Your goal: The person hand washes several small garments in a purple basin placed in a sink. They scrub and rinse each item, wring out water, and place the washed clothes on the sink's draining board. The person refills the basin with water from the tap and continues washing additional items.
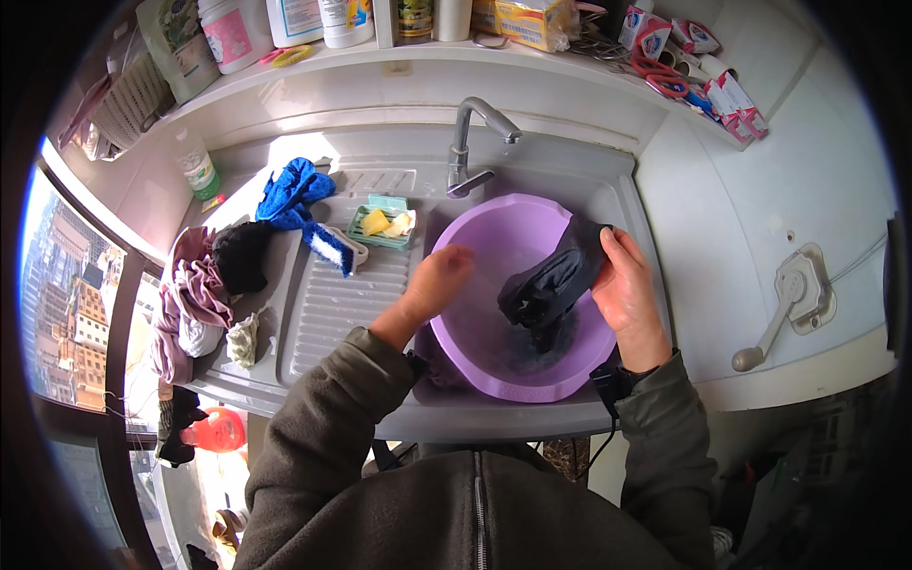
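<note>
My right hand (627,285) grips a wet black cloth garment (556,280) by its upper right end, thumb and fingers closed on it. The garment hangs bunched over a purple plastic basin (465,223), its lower end down at the cloudy water (513,347). Over the basin's left side, my left hand (440,283) is closed with its fingers curled, apart from the garment. Whatever may be inside those fingers is hidden. The basin sits in a grey sink (627,204), below a grey faucet (463,142).
On the ribbed drainboard (332,323) lie a blue-and-white scrub brush (331,249), a green soap dish (366,226) with yellow soap pieces, and a blue cloth (293,193). Farther left are pink clothes (190,294). A shelf (380,55) with bottles and boxes runs behind; a hand crank (784,304) juts from the right wall.
</note>
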Motion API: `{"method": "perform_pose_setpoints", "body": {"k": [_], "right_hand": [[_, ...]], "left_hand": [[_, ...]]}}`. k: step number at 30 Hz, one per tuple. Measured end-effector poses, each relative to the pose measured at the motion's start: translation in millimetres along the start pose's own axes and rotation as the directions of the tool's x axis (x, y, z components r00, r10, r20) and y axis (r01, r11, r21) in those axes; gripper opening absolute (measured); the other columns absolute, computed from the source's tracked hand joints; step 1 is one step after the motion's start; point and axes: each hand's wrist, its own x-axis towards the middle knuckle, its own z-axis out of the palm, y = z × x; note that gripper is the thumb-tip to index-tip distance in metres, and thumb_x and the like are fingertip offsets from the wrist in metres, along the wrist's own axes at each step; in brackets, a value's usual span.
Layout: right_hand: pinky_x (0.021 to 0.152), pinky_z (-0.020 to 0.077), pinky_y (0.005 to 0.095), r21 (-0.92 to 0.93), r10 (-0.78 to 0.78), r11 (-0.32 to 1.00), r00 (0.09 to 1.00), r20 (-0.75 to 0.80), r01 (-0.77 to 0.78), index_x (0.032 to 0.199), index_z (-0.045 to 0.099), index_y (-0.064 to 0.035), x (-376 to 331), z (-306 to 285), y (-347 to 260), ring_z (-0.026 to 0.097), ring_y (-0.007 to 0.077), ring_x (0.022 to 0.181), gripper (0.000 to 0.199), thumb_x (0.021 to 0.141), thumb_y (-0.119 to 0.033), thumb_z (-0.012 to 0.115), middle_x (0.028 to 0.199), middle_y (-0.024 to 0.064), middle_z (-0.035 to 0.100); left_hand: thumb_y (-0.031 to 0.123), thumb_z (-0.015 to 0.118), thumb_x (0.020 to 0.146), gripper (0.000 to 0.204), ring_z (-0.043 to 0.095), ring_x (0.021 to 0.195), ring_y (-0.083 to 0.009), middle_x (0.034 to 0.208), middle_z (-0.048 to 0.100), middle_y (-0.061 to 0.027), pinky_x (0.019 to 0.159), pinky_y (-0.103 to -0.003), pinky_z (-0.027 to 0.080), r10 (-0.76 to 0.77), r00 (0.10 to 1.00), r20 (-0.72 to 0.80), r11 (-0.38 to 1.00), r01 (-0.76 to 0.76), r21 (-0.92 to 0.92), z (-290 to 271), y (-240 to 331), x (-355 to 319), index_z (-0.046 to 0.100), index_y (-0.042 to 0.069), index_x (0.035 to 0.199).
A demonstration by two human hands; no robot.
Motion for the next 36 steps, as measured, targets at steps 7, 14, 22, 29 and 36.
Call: {"method": "perform_pose_setpoints", "body": {"k": [7,14,22,29,36], "right_hand": [[0.100,0.0509,0.0375,-0.063,-0.090,0.994,0.996,-0.020,0.088,0.127,0.053,-0.0008,7,-1,5,0.060,0.0196,0.113,0.031,0.098,-0.002,0.064,0.121,0.0089,0.062],[0.102,0.0502,0.0357,0.026,-0.136,0.990,0.989,-0.062,0.137,0.127,0.053,-0.0007,5,33,22,0.060,0.0185,0.115,0.030,0.098,0.003,0.060,0.123,0.0088,0.062],[0.108,0.0472,0.0340,0.065,-0.220,0.973,0.975,-0.017,0.221,0.124,0.055,-0.0014,-41,64,46,0.060,0.0165,0.118,0.025,0.100,0.003,0.058,0.124,0.0085,0.063],[0.092,0.0554,0.0362,-0.250,0.487,0.815,0.852,-0.193,-0.523,0.118,0.054,-0.0047,-63,32,79,0.064,0.0206,0.112,0.024,0.097,0.002,0.063,0.127,0.0133,0.062],[0.081,0.0568,0.0335,-0.707,0.236,0.700,0.967,0.095,-0.102,0.118,0.057,-0.0047,36,65,99,0.065,0.0183,0.106,0.026,0.094,-0.004,0.068,0.123,0.0117,0.063]], "left_hand": [[0.013,0.067,0.095,0.027,0.070,0.102,-0.0194,0.107,0.073,-0.0115,0.093,-0.033,0.054,-0.043,0.999,0.034,0.998,0.041,0.045,-2,-10,-7,0.068,0.000,0.119],[0.036,0.065,0.099,0.040,0.070,0.092,-0.0220,0.095,0.073,-0.0145,0.087,-0.033,0.054,-0.080,0.845,0.529,0.996,0.049,0.072,58,20,-32,0.070,0.001,0.116],[0.045,0.053,0.105,0.047,0.062,0.116,-0.0214,0.129,0.064,-0.0069,0.099,-0.040,0.051,-0.344,0.919,0.194,0.601,0.374,-0.707,87,28,-1,0.059,0.010,0.135],[0.033,0.047,0.105,0.036,0.067,0.100,-0.0288,0.112,0.071,-0.0130,0.093,-0.043,0.055,-0.007,0.970,0.242,-0.054,0.242,-0.969,0,1,2,0.065,0.005,0.118],[0.023,0.045,0.108,0.039,0.069,0.109,-0.0224,0.124,0.070,-0.0124,0.094,-0.036,0.057,-0.251,0.895,0.369,0.031,0.389,-0.921,-100,5,-88,0.060,-0.001,0.134]]}}
